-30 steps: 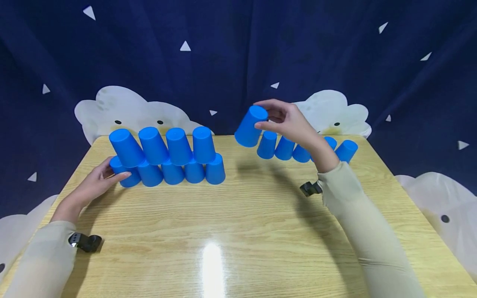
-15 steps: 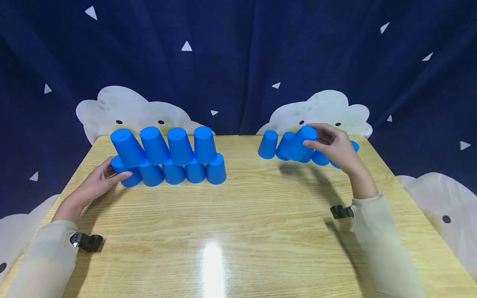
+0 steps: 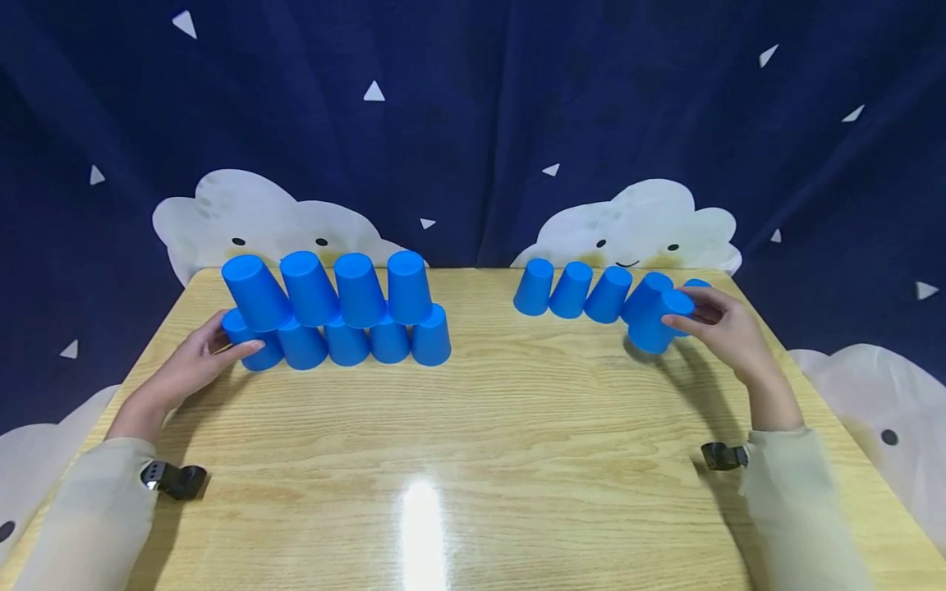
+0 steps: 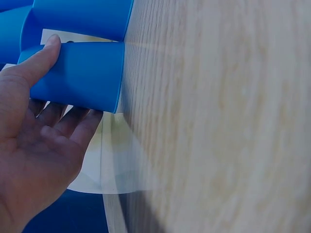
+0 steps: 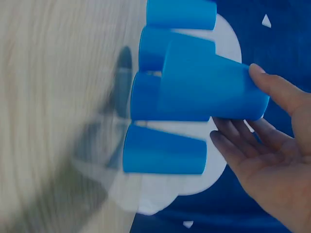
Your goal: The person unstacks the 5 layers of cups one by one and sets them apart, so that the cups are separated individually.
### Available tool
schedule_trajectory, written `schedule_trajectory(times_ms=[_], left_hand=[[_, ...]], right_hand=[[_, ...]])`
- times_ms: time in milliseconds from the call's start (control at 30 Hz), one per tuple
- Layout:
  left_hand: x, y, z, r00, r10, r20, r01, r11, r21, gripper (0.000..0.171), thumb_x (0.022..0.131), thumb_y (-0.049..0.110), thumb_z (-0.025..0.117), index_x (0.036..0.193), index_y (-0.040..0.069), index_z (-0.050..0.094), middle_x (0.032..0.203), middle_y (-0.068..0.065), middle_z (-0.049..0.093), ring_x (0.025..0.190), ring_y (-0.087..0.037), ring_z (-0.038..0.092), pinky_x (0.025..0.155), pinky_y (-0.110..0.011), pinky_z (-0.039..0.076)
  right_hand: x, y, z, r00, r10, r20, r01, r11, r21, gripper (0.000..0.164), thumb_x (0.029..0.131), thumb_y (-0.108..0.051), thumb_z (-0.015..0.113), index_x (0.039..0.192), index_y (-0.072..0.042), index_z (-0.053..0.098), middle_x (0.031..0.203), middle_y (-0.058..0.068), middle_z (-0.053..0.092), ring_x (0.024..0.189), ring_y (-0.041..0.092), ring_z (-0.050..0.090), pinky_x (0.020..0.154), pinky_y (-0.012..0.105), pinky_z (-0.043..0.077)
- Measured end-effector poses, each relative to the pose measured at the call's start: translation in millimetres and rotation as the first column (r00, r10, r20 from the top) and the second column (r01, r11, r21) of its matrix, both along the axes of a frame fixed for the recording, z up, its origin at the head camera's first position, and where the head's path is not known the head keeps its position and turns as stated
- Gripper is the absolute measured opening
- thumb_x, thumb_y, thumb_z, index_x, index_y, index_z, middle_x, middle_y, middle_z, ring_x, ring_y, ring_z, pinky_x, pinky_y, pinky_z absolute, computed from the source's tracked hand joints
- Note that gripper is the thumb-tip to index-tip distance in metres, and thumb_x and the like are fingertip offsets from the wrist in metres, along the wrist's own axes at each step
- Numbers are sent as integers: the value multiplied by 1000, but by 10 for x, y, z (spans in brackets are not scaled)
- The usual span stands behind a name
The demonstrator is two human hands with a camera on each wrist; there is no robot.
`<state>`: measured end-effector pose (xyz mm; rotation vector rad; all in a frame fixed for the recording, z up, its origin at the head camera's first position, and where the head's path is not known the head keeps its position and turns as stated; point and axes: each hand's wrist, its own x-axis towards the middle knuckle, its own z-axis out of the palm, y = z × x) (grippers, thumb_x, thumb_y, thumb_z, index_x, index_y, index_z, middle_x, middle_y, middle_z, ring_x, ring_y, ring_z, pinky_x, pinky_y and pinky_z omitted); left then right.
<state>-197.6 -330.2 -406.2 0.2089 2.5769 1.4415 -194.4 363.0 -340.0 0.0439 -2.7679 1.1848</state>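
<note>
I see my right hand (image 3: 720,324) has carried its held blue cup (image 3: 658,322) rightward, tilted, probably just above the table's (image 3: 473,443) right; left hand (image 3: 199,361) grasps the end cup (image 3: 247,345).

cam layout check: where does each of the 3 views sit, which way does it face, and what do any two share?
Head: sits above the near table edge, faces forward and down; shows both sleeves, left hand, right hand.
Left wrist: looks along the palm at the end cup; shows the left hand.
Right wrist: looks past the fingers at the held cup; shows the right hand.
Shared: head and right wrist both show the held cup.
</note>
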Motion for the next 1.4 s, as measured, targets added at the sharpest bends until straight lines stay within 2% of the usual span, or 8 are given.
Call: schedule_trajectory(times_ms=[133,233,300,533,700,933,1133,1400], left_hand=[[-1,8,8,1000,-1,-2,1,1000,-3,79,101,33,55,157,4,7,151,-36,23,136,-58,23,103,-77,19],[1,9,12,1000,-4,-5,4,1000,1,79,101,32,55,157,4,7,152,-36,23,136,-58,23,103,-77,19],[2,8,12,1000,-4,-1,4,1000,3,79,101,32,55,157,4,7,152,-36,23,136,-58,23,103,-76,19],[-8,2,-9,1000,-4,-3,4,1000,-1,78,102,31,54,157,5,6,152,-36,23,135,-59,23,102,-77,20],[-22,-3,-31,1000,-8,-11,8,1000,-3,78,102,30,54,157,6,5,151,-37,23,134,-59,24,102,-76,21],[-21,-8,-41,1000,-5,-18,5,1000,2,76,102,31,55,156,4,9,150,-35,26,134,-58,26,102,-76,22],[-9,-8,-37,999,-10,-31,10,1000,5,75,102,30,55,156,2,11,150,-36,27,133,-58,26,101,-77,23],[-9,-9,-34,999,-15,-38,15,1000,4,75,102,29,55,155,1,11,149,-36,26,133,-59,26,100,-77,23]], right_hand=[[73,143,-2,998,-52,29,50,995,82,68,92,-36,70,142,4,46,134,25,51,113,20,57,75,8,43],[109,215,5,994,-95,53,87,988,129,70,91,-40,70,140,4,47,136,28,50,121,43,51,75,14,42],[123,255,1,991,-118,63,108,983,148,69,91,-40,70,139,5,48,134,31,51,121,47,50,74,16,41],[103,368,-68,983,-174,55,162,971,174,68,91,-39,70,137,6,49,132,33,52,120,49,51,71,16,40],[77,420,-150,972,-230,53,218,959,180,67,91,-37,69,136,8,49,133,33,51,120,49,51,79,34,49],[77,431,-168,967,-249,56,238,957,164,68,91,-36,70,137,8,47,133,34,50,120,49,49,78,34,47],[104,433,-108,968,-247,50,235,956,175,75,92,-40,68,142,9,41,136,35,47,123,53,46,93,60,45],[145,272,113,967,-237,-95,251,954,166,65,93,-34,68,140,5,47,133,29,54,122,46,50,105,49,40]])
